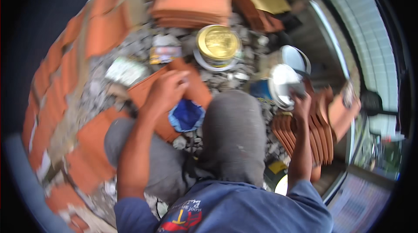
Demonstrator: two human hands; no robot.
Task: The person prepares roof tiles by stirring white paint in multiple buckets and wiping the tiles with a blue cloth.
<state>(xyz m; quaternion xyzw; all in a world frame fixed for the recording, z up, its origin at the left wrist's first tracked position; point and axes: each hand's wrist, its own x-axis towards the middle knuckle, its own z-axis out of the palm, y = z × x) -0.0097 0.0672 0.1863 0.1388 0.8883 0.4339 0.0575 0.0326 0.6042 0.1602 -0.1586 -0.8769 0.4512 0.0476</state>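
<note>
"Navy fabric shirt [244,209] nearest the camera; how are the hands?"

"Left hand [169,88] over an orange clay roof tile [198,88], left of centre; fingers curled, hold unclear. Right hand [301,104], at right, is closed around a blurred grey object [295,88] near a white round tub [279,78]."

"Best handling?"

"Probably slow and level, clear of the tub's rim."

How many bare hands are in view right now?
2: the left hand over an orange tile, the right hand near the stacked tiles. No others show.
</note>
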